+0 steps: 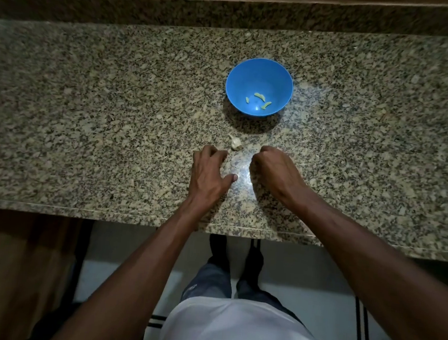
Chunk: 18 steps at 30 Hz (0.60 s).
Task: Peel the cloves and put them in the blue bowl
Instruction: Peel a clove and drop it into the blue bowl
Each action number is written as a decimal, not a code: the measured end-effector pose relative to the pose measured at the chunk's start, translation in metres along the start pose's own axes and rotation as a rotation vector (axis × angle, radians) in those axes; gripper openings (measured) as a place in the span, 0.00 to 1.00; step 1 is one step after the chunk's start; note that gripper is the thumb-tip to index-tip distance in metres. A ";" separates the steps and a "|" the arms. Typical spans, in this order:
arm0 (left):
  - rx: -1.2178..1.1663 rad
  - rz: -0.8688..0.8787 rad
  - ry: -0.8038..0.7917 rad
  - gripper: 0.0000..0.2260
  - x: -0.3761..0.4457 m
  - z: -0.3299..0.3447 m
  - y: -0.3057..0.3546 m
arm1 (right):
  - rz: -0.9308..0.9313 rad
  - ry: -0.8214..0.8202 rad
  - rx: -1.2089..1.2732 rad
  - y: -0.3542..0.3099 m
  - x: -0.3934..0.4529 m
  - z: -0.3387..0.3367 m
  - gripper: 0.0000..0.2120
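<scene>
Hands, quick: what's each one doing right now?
Left hand: open, fingertips on the counter, holding nothing.
Right hand: fingers curled; cannot tell if it holds anything.

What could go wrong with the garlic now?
The small pale garlic piece lies loose on the speckled granite counter, just past the left hand; a nudge might flick it away. It blends into the stone, so bits could be missed. The curled right hand might bump the round blue plastic bowl.

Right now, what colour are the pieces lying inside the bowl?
Pale yellow-green, against the blue bowl; the peeled cloves show clearest in the head view.
</scene>
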<state>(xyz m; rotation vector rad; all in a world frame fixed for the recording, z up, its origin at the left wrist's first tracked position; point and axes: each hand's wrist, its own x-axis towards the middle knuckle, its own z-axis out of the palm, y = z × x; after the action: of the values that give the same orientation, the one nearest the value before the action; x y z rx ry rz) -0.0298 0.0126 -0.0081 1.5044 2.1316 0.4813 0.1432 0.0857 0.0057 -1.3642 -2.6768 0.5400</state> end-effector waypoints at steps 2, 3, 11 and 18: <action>0.070 0.005 0.005 0.30 0.003 -0.003 -0.001 | -0.047 -0.014 -0.097 -0.002 0.003 0.000 0.09; 0.080 0.002 0.009 0.30 0.004 -0.004 -0.002 | -0.063 -0.028 -0.126 -0.004 0.004 0.000 0.09; 0.087 0.006 0.013 0.31 0.006 -0.003 -0.004 | -0.174 -0.133 -0.185 -0.019 0.011 -0.017 0.21; 0.069 0.002 0.043 0.30 0.007 0.000 -0.005 | -0.141 -0.224 -0.237 -0.030 0.021 -0.018 0.14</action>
<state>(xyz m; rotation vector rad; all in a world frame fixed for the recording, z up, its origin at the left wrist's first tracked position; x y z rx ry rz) -0.0359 0.0176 -0.0116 1.5464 2.2008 0.4493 0.1121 0.0912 0.0307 -1.2153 -3.0746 0.3924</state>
